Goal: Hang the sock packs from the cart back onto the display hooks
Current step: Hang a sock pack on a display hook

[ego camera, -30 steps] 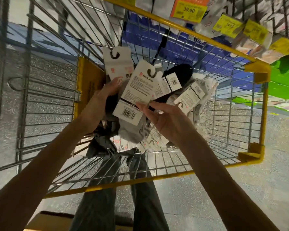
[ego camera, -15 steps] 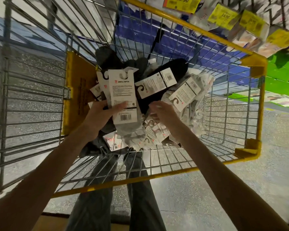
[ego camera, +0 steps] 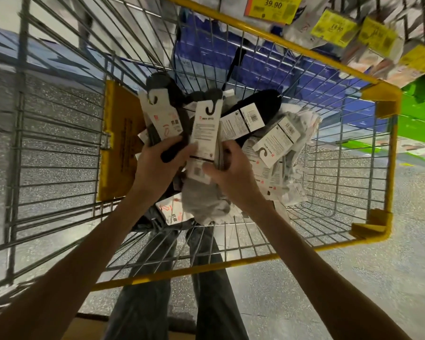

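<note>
A grey sock pack (ego camera: 203,200) with a tall white hook-cut card stands upright mid-cart (ego camera: 182,273). The right hand (ego camera: 233,179) pinches it, thumb on the card. The left hand (ego camera: 157,165) clasps dark sock packs (ego camera: 161,116) just beside it. More packs (ego camera: 277,141) pile toward the cart's right side. The card print is unreadable. An orange tag (ego camera: 271,6) beyond the far rim reads 39.90.

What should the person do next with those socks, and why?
Probably raise the sock packs toward the price tags at the display: the left hand and right hand each grip packs inside the cart, hook cut-outs pointing up, ready to hang.
</note>
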`<state>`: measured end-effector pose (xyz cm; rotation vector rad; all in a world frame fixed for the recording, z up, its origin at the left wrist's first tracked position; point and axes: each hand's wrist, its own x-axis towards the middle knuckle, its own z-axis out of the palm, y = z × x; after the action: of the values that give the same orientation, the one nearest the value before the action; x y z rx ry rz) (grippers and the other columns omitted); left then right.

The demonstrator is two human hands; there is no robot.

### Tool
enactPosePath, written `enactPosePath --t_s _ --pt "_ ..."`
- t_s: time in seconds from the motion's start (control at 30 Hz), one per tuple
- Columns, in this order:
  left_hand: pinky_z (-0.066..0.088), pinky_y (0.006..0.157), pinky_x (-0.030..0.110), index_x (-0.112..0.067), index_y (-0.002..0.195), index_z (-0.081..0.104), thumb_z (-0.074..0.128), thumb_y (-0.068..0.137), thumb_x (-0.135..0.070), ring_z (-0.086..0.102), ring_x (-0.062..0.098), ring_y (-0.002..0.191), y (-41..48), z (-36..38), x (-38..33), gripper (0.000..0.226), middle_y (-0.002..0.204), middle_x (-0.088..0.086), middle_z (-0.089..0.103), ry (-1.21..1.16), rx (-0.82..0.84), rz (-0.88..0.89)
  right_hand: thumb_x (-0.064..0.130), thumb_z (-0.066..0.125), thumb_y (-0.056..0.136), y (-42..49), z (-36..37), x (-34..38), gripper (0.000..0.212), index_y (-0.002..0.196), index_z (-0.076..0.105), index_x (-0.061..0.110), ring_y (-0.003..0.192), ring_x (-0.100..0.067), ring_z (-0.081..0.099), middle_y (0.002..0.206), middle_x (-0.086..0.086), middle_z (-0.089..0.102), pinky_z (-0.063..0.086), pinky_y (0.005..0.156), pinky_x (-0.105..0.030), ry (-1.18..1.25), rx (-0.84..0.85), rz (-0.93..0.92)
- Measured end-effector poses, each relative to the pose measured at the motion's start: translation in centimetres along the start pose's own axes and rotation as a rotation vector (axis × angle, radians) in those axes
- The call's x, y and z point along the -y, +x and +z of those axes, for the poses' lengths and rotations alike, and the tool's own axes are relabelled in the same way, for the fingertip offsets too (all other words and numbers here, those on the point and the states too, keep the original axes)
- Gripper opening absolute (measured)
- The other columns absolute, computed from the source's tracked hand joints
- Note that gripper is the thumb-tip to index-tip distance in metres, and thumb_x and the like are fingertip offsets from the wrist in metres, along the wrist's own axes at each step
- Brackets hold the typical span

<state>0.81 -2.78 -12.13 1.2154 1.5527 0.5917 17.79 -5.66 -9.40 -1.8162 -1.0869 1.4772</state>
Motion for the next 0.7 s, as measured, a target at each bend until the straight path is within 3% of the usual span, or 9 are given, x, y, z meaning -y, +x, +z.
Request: enactPosePath --t_s 0.07,0.13,0.23,0.33,0.43,0.47,0.53,0.6,0.7 --pt "0.040 0.088 -0.004 -0.017 0.120 0.071 0.067 0.092 -0.039 0.044 0.008 0.128 0.0 0.0 -0.6 0.036 0.137 0.000 0.052 -0.024 -0.123 -0.002 0.009 0.069 0.087 -0.1 0.1 0.1 0.043 0.122 0.043 0.009 0.071 -0.006 0.070 0.093 0.010 0.065 0.061 0.062 -0.028 -0.079 -0.210 -0.127" --pt "0.054 0.093 0.019 -0.021 0.120 0.070 0.061 0.090 -0.053 0.049 0.017 0.129 0.0 0.1 -0.9 0.045 0.134 -0.001 0.056 -0.179 0.012 -0.043 0.008 0.066 0.090 -0.2 0.8 0.6 0.048 0.130 0.041 0.010 0.065 -0.009 0.069 0.088 0.010 0.061 0.058 0.053 -0.023 -0.160 -0.254 -0.258" --pt "0.061 0.085 0.042 -0.020 0.117 0.067 0.063 0.086 -0.062 0.068 0.024 0.108 -0.4 1.0 -1.0 0.052 0.113 0.004 0.071 -0.376 0.233 -0.190 0.010 0.065 0.090 -0.4 3.4 1.5 0.055 0.137 0.037 0.006 0.080 -0.013 0.069 0.113 -0.009 0.061 0.059 0.066 -0.023 -0.253 0.085 -0.299" --pt "0.059 0.068 0.024 -0.016 0.110 0.064 0.061 0.098 -0.038 0.074 0.013 0.085 0.0 0.7 0.4 0.024 0.090 -0.003 0.075 -0.583 0.108 -0.260 0.011 0.067 0.089 -0.2 4.6 1.0 0.073 0.147 0.023 0.006 0.101 -0.023 0.066 0.131 -0.017 0.052 0.059 0.083 -0.033 -0.273 0.390 -0.233" --pt "0.059 0.074 0.025 -0.024 0.108 0.068 0.066 0.090 -0.044 0.073 0.013 0.098 0.8 -0.5 1.7 0.027 0.105 -0.006 0.076 -0.576 0.058 -0.292 0.006 0.059 0.092 0.8 2.7 -0.1 0.050 0.140 0.045 0.005 0.095 -0.015 0.066 0.112 -0.009 0.065 0.056 0.083 -0.022 -0.195 0.345 -0.207" --pt "0.057 0.075 0.024 -0.027 0.107 0.069 0.069 0.082 -0.049 0.072 0.011 0.100 1.0 -0.6 1.9 0.033 0.106 -0.009 0.076 -0.565 0.051 -0.309 0.005 0.058 0.092 1.5 1.5 -1.0 0.046 0.137 0.050 0.006 0.102 -0.018 0.063 0.115 -0.010 0.064 0.054 0.086 -0.022 -0.309 0.258 -0.215" --pt "0.056 0.076 0.021 -0.029 0.104 0.070 0.074 0.070 -0.052 0.072 0.004 0.097 1.4 -0.5 2.2 0.041 0.103 -0.015 0.076 -0.552 0.048 -0.343 0.007 0.062 0.088 3.2 -1.4 -3.4 0.056 0.142 0.047 0.014 0.124 -0.028 0.048 0.133 -0.013 0.052 0.044 0.102 -0.036 -0.779 0.150 -0.226" --pt "0.055 0.075 0.016 -0.031 0.103 0.070 0.074 0.071 -0.049 0.071 0.001 0.096 1.6 -0.2 2.4 0.036 0.101 -0.018 0.076 -0.525 0.054 -0.340 0.017 0.071 0.083 4.0 -3.8 -5.9 0.081 0.152 0.029 0.024 0.142 -0.037 0.023 0.153 -0.017 0.027 0.027 0.115 -0.046 -1.212 0.273 -0.127" --pt "0.054 0.071 0.010 -0.034 0.103 0.068 0.072 0.085 -0.037 0.067 -0.007 0.092 1.8 0.6 2.2 0.019 0.094 -0.025 0.073 -0.493 0.051 -0.347 0.033 0.075 0.082 4.2 -5.0 -8.8 0.105 0.156 0.000 0.030 0.146 -0.049 -0.009 0.161 -0.023 -0.012 0.006 0.119 -0.061 -1.516 0.420 -0.060"
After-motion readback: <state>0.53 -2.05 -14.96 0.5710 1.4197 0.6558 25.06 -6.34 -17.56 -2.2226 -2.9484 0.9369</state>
